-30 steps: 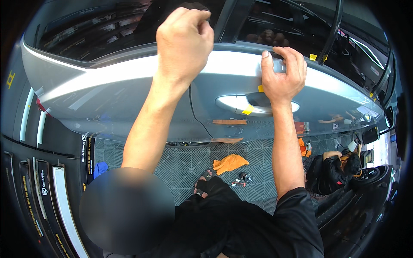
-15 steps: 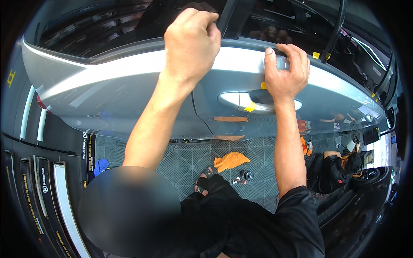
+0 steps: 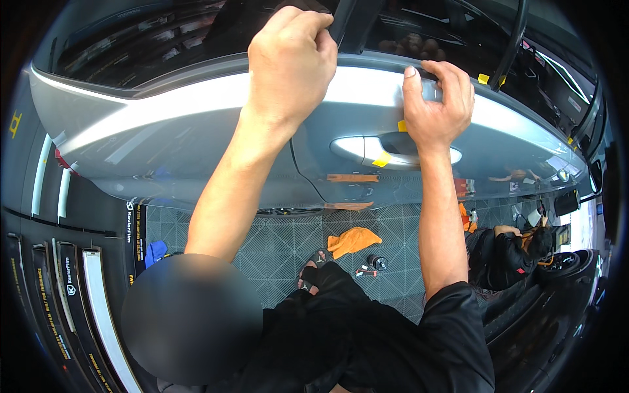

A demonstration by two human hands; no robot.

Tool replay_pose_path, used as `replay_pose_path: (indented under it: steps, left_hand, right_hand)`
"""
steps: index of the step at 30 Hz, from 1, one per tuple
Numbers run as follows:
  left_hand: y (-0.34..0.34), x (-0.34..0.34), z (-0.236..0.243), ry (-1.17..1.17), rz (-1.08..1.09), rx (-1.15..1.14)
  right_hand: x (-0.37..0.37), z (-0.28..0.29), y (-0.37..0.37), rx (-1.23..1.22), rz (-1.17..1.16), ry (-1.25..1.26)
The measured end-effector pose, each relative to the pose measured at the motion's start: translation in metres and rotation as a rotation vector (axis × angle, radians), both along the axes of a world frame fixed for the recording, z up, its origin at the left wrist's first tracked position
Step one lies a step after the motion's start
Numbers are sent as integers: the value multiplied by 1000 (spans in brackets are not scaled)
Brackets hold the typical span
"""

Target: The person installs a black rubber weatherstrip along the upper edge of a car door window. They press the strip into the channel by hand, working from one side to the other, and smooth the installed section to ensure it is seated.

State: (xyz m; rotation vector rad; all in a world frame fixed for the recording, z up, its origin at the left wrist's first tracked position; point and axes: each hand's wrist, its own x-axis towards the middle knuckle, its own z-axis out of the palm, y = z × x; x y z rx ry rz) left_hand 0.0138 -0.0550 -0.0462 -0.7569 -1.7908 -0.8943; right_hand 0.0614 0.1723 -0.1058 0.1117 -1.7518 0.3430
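Note:
A silver car door (image 3: 190, 144) spans the upper view beneath dark window glass (image 3: 144, 46). My left hand (image 3: 291, 69) is closed at the window's lower edge, fingertips bent inward; what they pinch, if anything, is hidden. Further right, my right hand (image 3: 438, 108) has curled fingers at the top of the door, thumb opposite, around a small grey-blue piece that I cannot make out. Below them is the door handle (image 3: 354, 150) with a yellow tape tab (image 3: 381, 159) on it. More yellow tabs (image 3: 483, 78) sit along the window trim.
A co-worker (image 3: 498, 259) in black crouches at the right beside a dark car (image 3: 557, 314). An orange cloth (image 3: 354, 242) and black bottle (image 3: 377, 262) lie on the tiled floor (image 3: 275, 242). A blue cloth (image 3: 156, 251) and long black boxes (image 3: 65, 301) are at the left.
Both hands appear slightly higher and further right in the picture, along with much of the door, as the view shifts a little. Their curled shapes look about the same.

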Motion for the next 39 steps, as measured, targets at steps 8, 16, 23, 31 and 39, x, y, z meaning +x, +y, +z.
replay_pose_path:
  steps: [8,16,23,31,39]
  left_hand:
    - [1,3,6,15,23,4]
    - [3,2,7,41,53,5]
    - [5,2,10,69,37,56]
    - [13,7,8,14,93,53]
    - [12,3,10,3,102,69]
  right_hand:
    - [1,0,0,6,-16,-9]
    - [0,0,-1,7,-17,-7]
    - [0,0,-1,-2,-12,1]
    - [0,0,-1,-4,-11,3]
    - [0,0,-1,-15,10,5]
